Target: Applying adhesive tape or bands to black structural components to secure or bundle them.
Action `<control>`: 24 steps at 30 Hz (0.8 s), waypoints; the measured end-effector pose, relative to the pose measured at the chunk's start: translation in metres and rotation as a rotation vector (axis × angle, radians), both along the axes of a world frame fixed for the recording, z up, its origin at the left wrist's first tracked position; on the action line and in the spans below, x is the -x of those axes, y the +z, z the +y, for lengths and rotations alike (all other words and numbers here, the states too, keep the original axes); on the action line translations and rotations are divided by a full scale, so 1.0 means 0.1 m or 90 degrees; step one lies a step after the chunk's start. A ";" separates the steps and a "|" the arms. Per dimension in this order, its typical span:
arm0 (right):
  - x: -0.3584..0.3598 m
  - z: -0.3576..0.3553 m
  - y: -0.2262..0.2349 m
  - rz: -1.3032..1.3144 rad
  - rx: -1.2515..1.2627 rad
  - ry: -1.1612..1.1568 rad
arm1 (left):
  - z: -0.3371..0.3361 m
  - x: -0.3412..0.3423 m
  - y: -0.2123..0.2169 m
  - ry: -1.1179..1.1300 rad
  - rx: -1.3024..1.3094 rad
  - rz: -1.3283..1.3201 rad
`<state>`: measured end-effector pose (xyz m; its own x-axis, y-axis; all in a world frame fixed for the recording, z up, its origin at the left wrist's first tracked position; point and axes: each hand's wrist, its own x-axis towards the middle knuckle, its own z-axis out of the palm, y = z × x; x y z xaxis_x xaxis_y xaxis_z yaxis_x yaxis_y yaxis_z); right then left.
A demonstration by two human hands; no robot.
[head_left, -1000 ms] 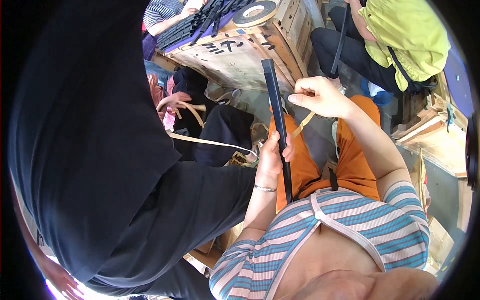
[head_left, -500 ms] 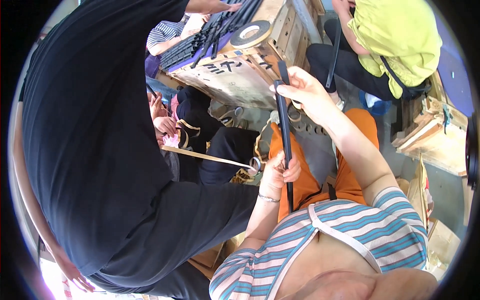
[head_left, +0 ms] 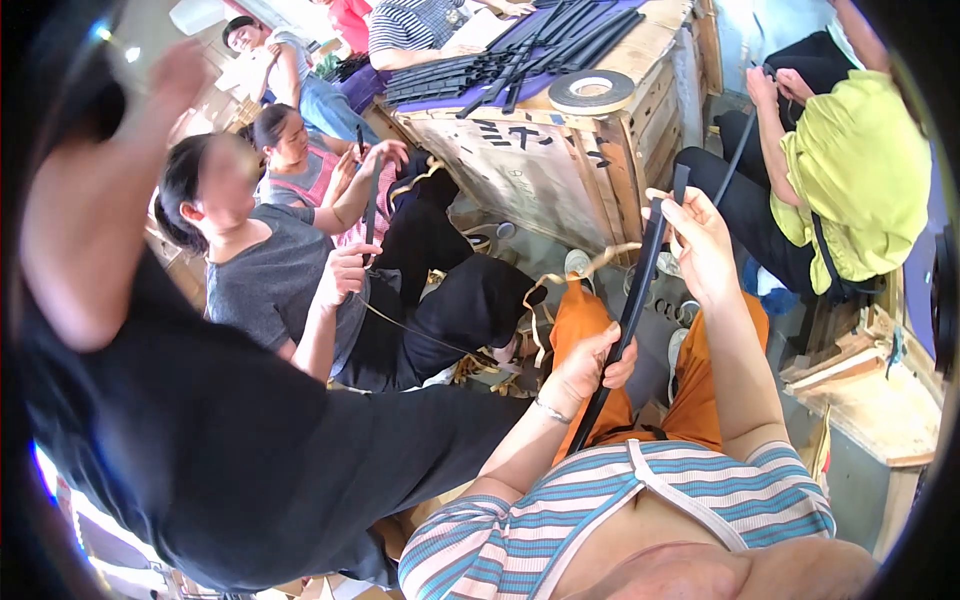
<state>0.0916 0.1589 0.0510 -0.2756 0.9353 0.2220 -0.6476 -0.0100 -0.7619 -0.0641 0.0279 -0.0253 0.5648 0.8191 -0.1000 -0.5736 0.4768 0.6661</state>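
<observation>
A long, narrow black strip (head_left: 642, 285) runs at a slant above my lap, its lower end near my shirt. My left hand (head_left: 592, 366) is closed around its lower middle, the thumb lying along it. At the upper end my right hand (head_left: 702, 240) pinches the strip between thumb and fingers. A short flat black piece (head_left: 681, 182) sticks up beyond these fingers; where it joins the strip is hidden. A thin tan ribbon (head_left: 600, 262) curls beside the strip, over my left knee.
A wooden crate (head_left: 520, 165) ahead carries a roll of tape (head_left: 591, 91) and a pile of black strips (head_left: 530, 50). Close on my left stands a person in black (head_left: 250, 430). Another person in grey (head_left: 285, 270) holds a black strip; one in yellow-green (head_left: 850, 180) sits at right.
Both hands and the black strip now appear farther right, the strip tilted more. The person in black has shifted left, uncovering the seated people. The tan ribbon now reaches beside my strip.
</observation>
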 end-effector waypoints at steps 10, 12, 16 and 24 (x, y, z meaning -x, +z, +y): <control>0.02 -0.05 0.08 -0.069 0.074 -0.002 | -0.01 0.01 -0.04 0.012 0.025 0.001; 0.02 -0.04 0.04 -0.068 0.070 -0.010 | -0.02 0.02 -0.05 0.023 0.036 0.002; 0.06 0.02 -0.05 -0.070 0.084 -0.040 | -0.04 0.01 -0.05 0.093 0.032 0.078; 0.01 -0.06 0.04 -0.003 0.020 0.046 | -0.16 0.03 -0.05 0.085 -0.082 0.066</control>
<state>0.0902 0.1531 0.0552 -0.3434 0.9194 0.1915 -0.6411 -0.0805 -0.7633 -0.0673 0.0123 -0.0304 0.4430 0.8956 -0.0414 -0.5513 0.3085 0.7752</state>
